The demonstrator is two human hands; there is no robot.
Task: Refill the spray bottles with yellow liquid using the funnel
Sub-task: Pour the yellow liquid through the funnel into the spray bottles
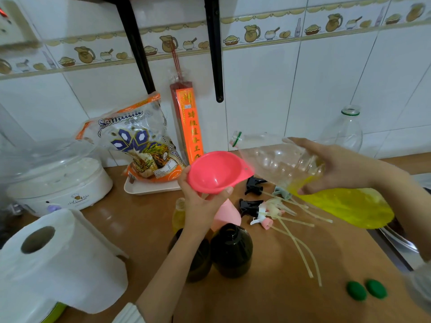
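Observation:
My left hand [205, 206] grips the rim of a pink funnel [217, 172], tilted and held above the bottles; its spout is hidden behind my fingers. My right hand [338, 166] holds a large clear plastic bottle [279, 159] almost on its side, its open neck pointing up-left past the funnel's far edge and the yellow liquid [345, 206] pooled at its base end. Below stand two dark open bottles [231, 250], one half hidden by my left forearm, a pink bottle [227, 215] and a small bottle of yellow liquid [179, 213].
Several spray heads with long tubes [268, 212] lie on the brown counter [268, 299]. Two green caps [365, 290] lie front right. An empty clear bottle [345, 134] stands by the wall. A paper roll [58, 259], white cooker [58, 183], rice bag [140, 145] and sink edge [401, 245] surround the area.

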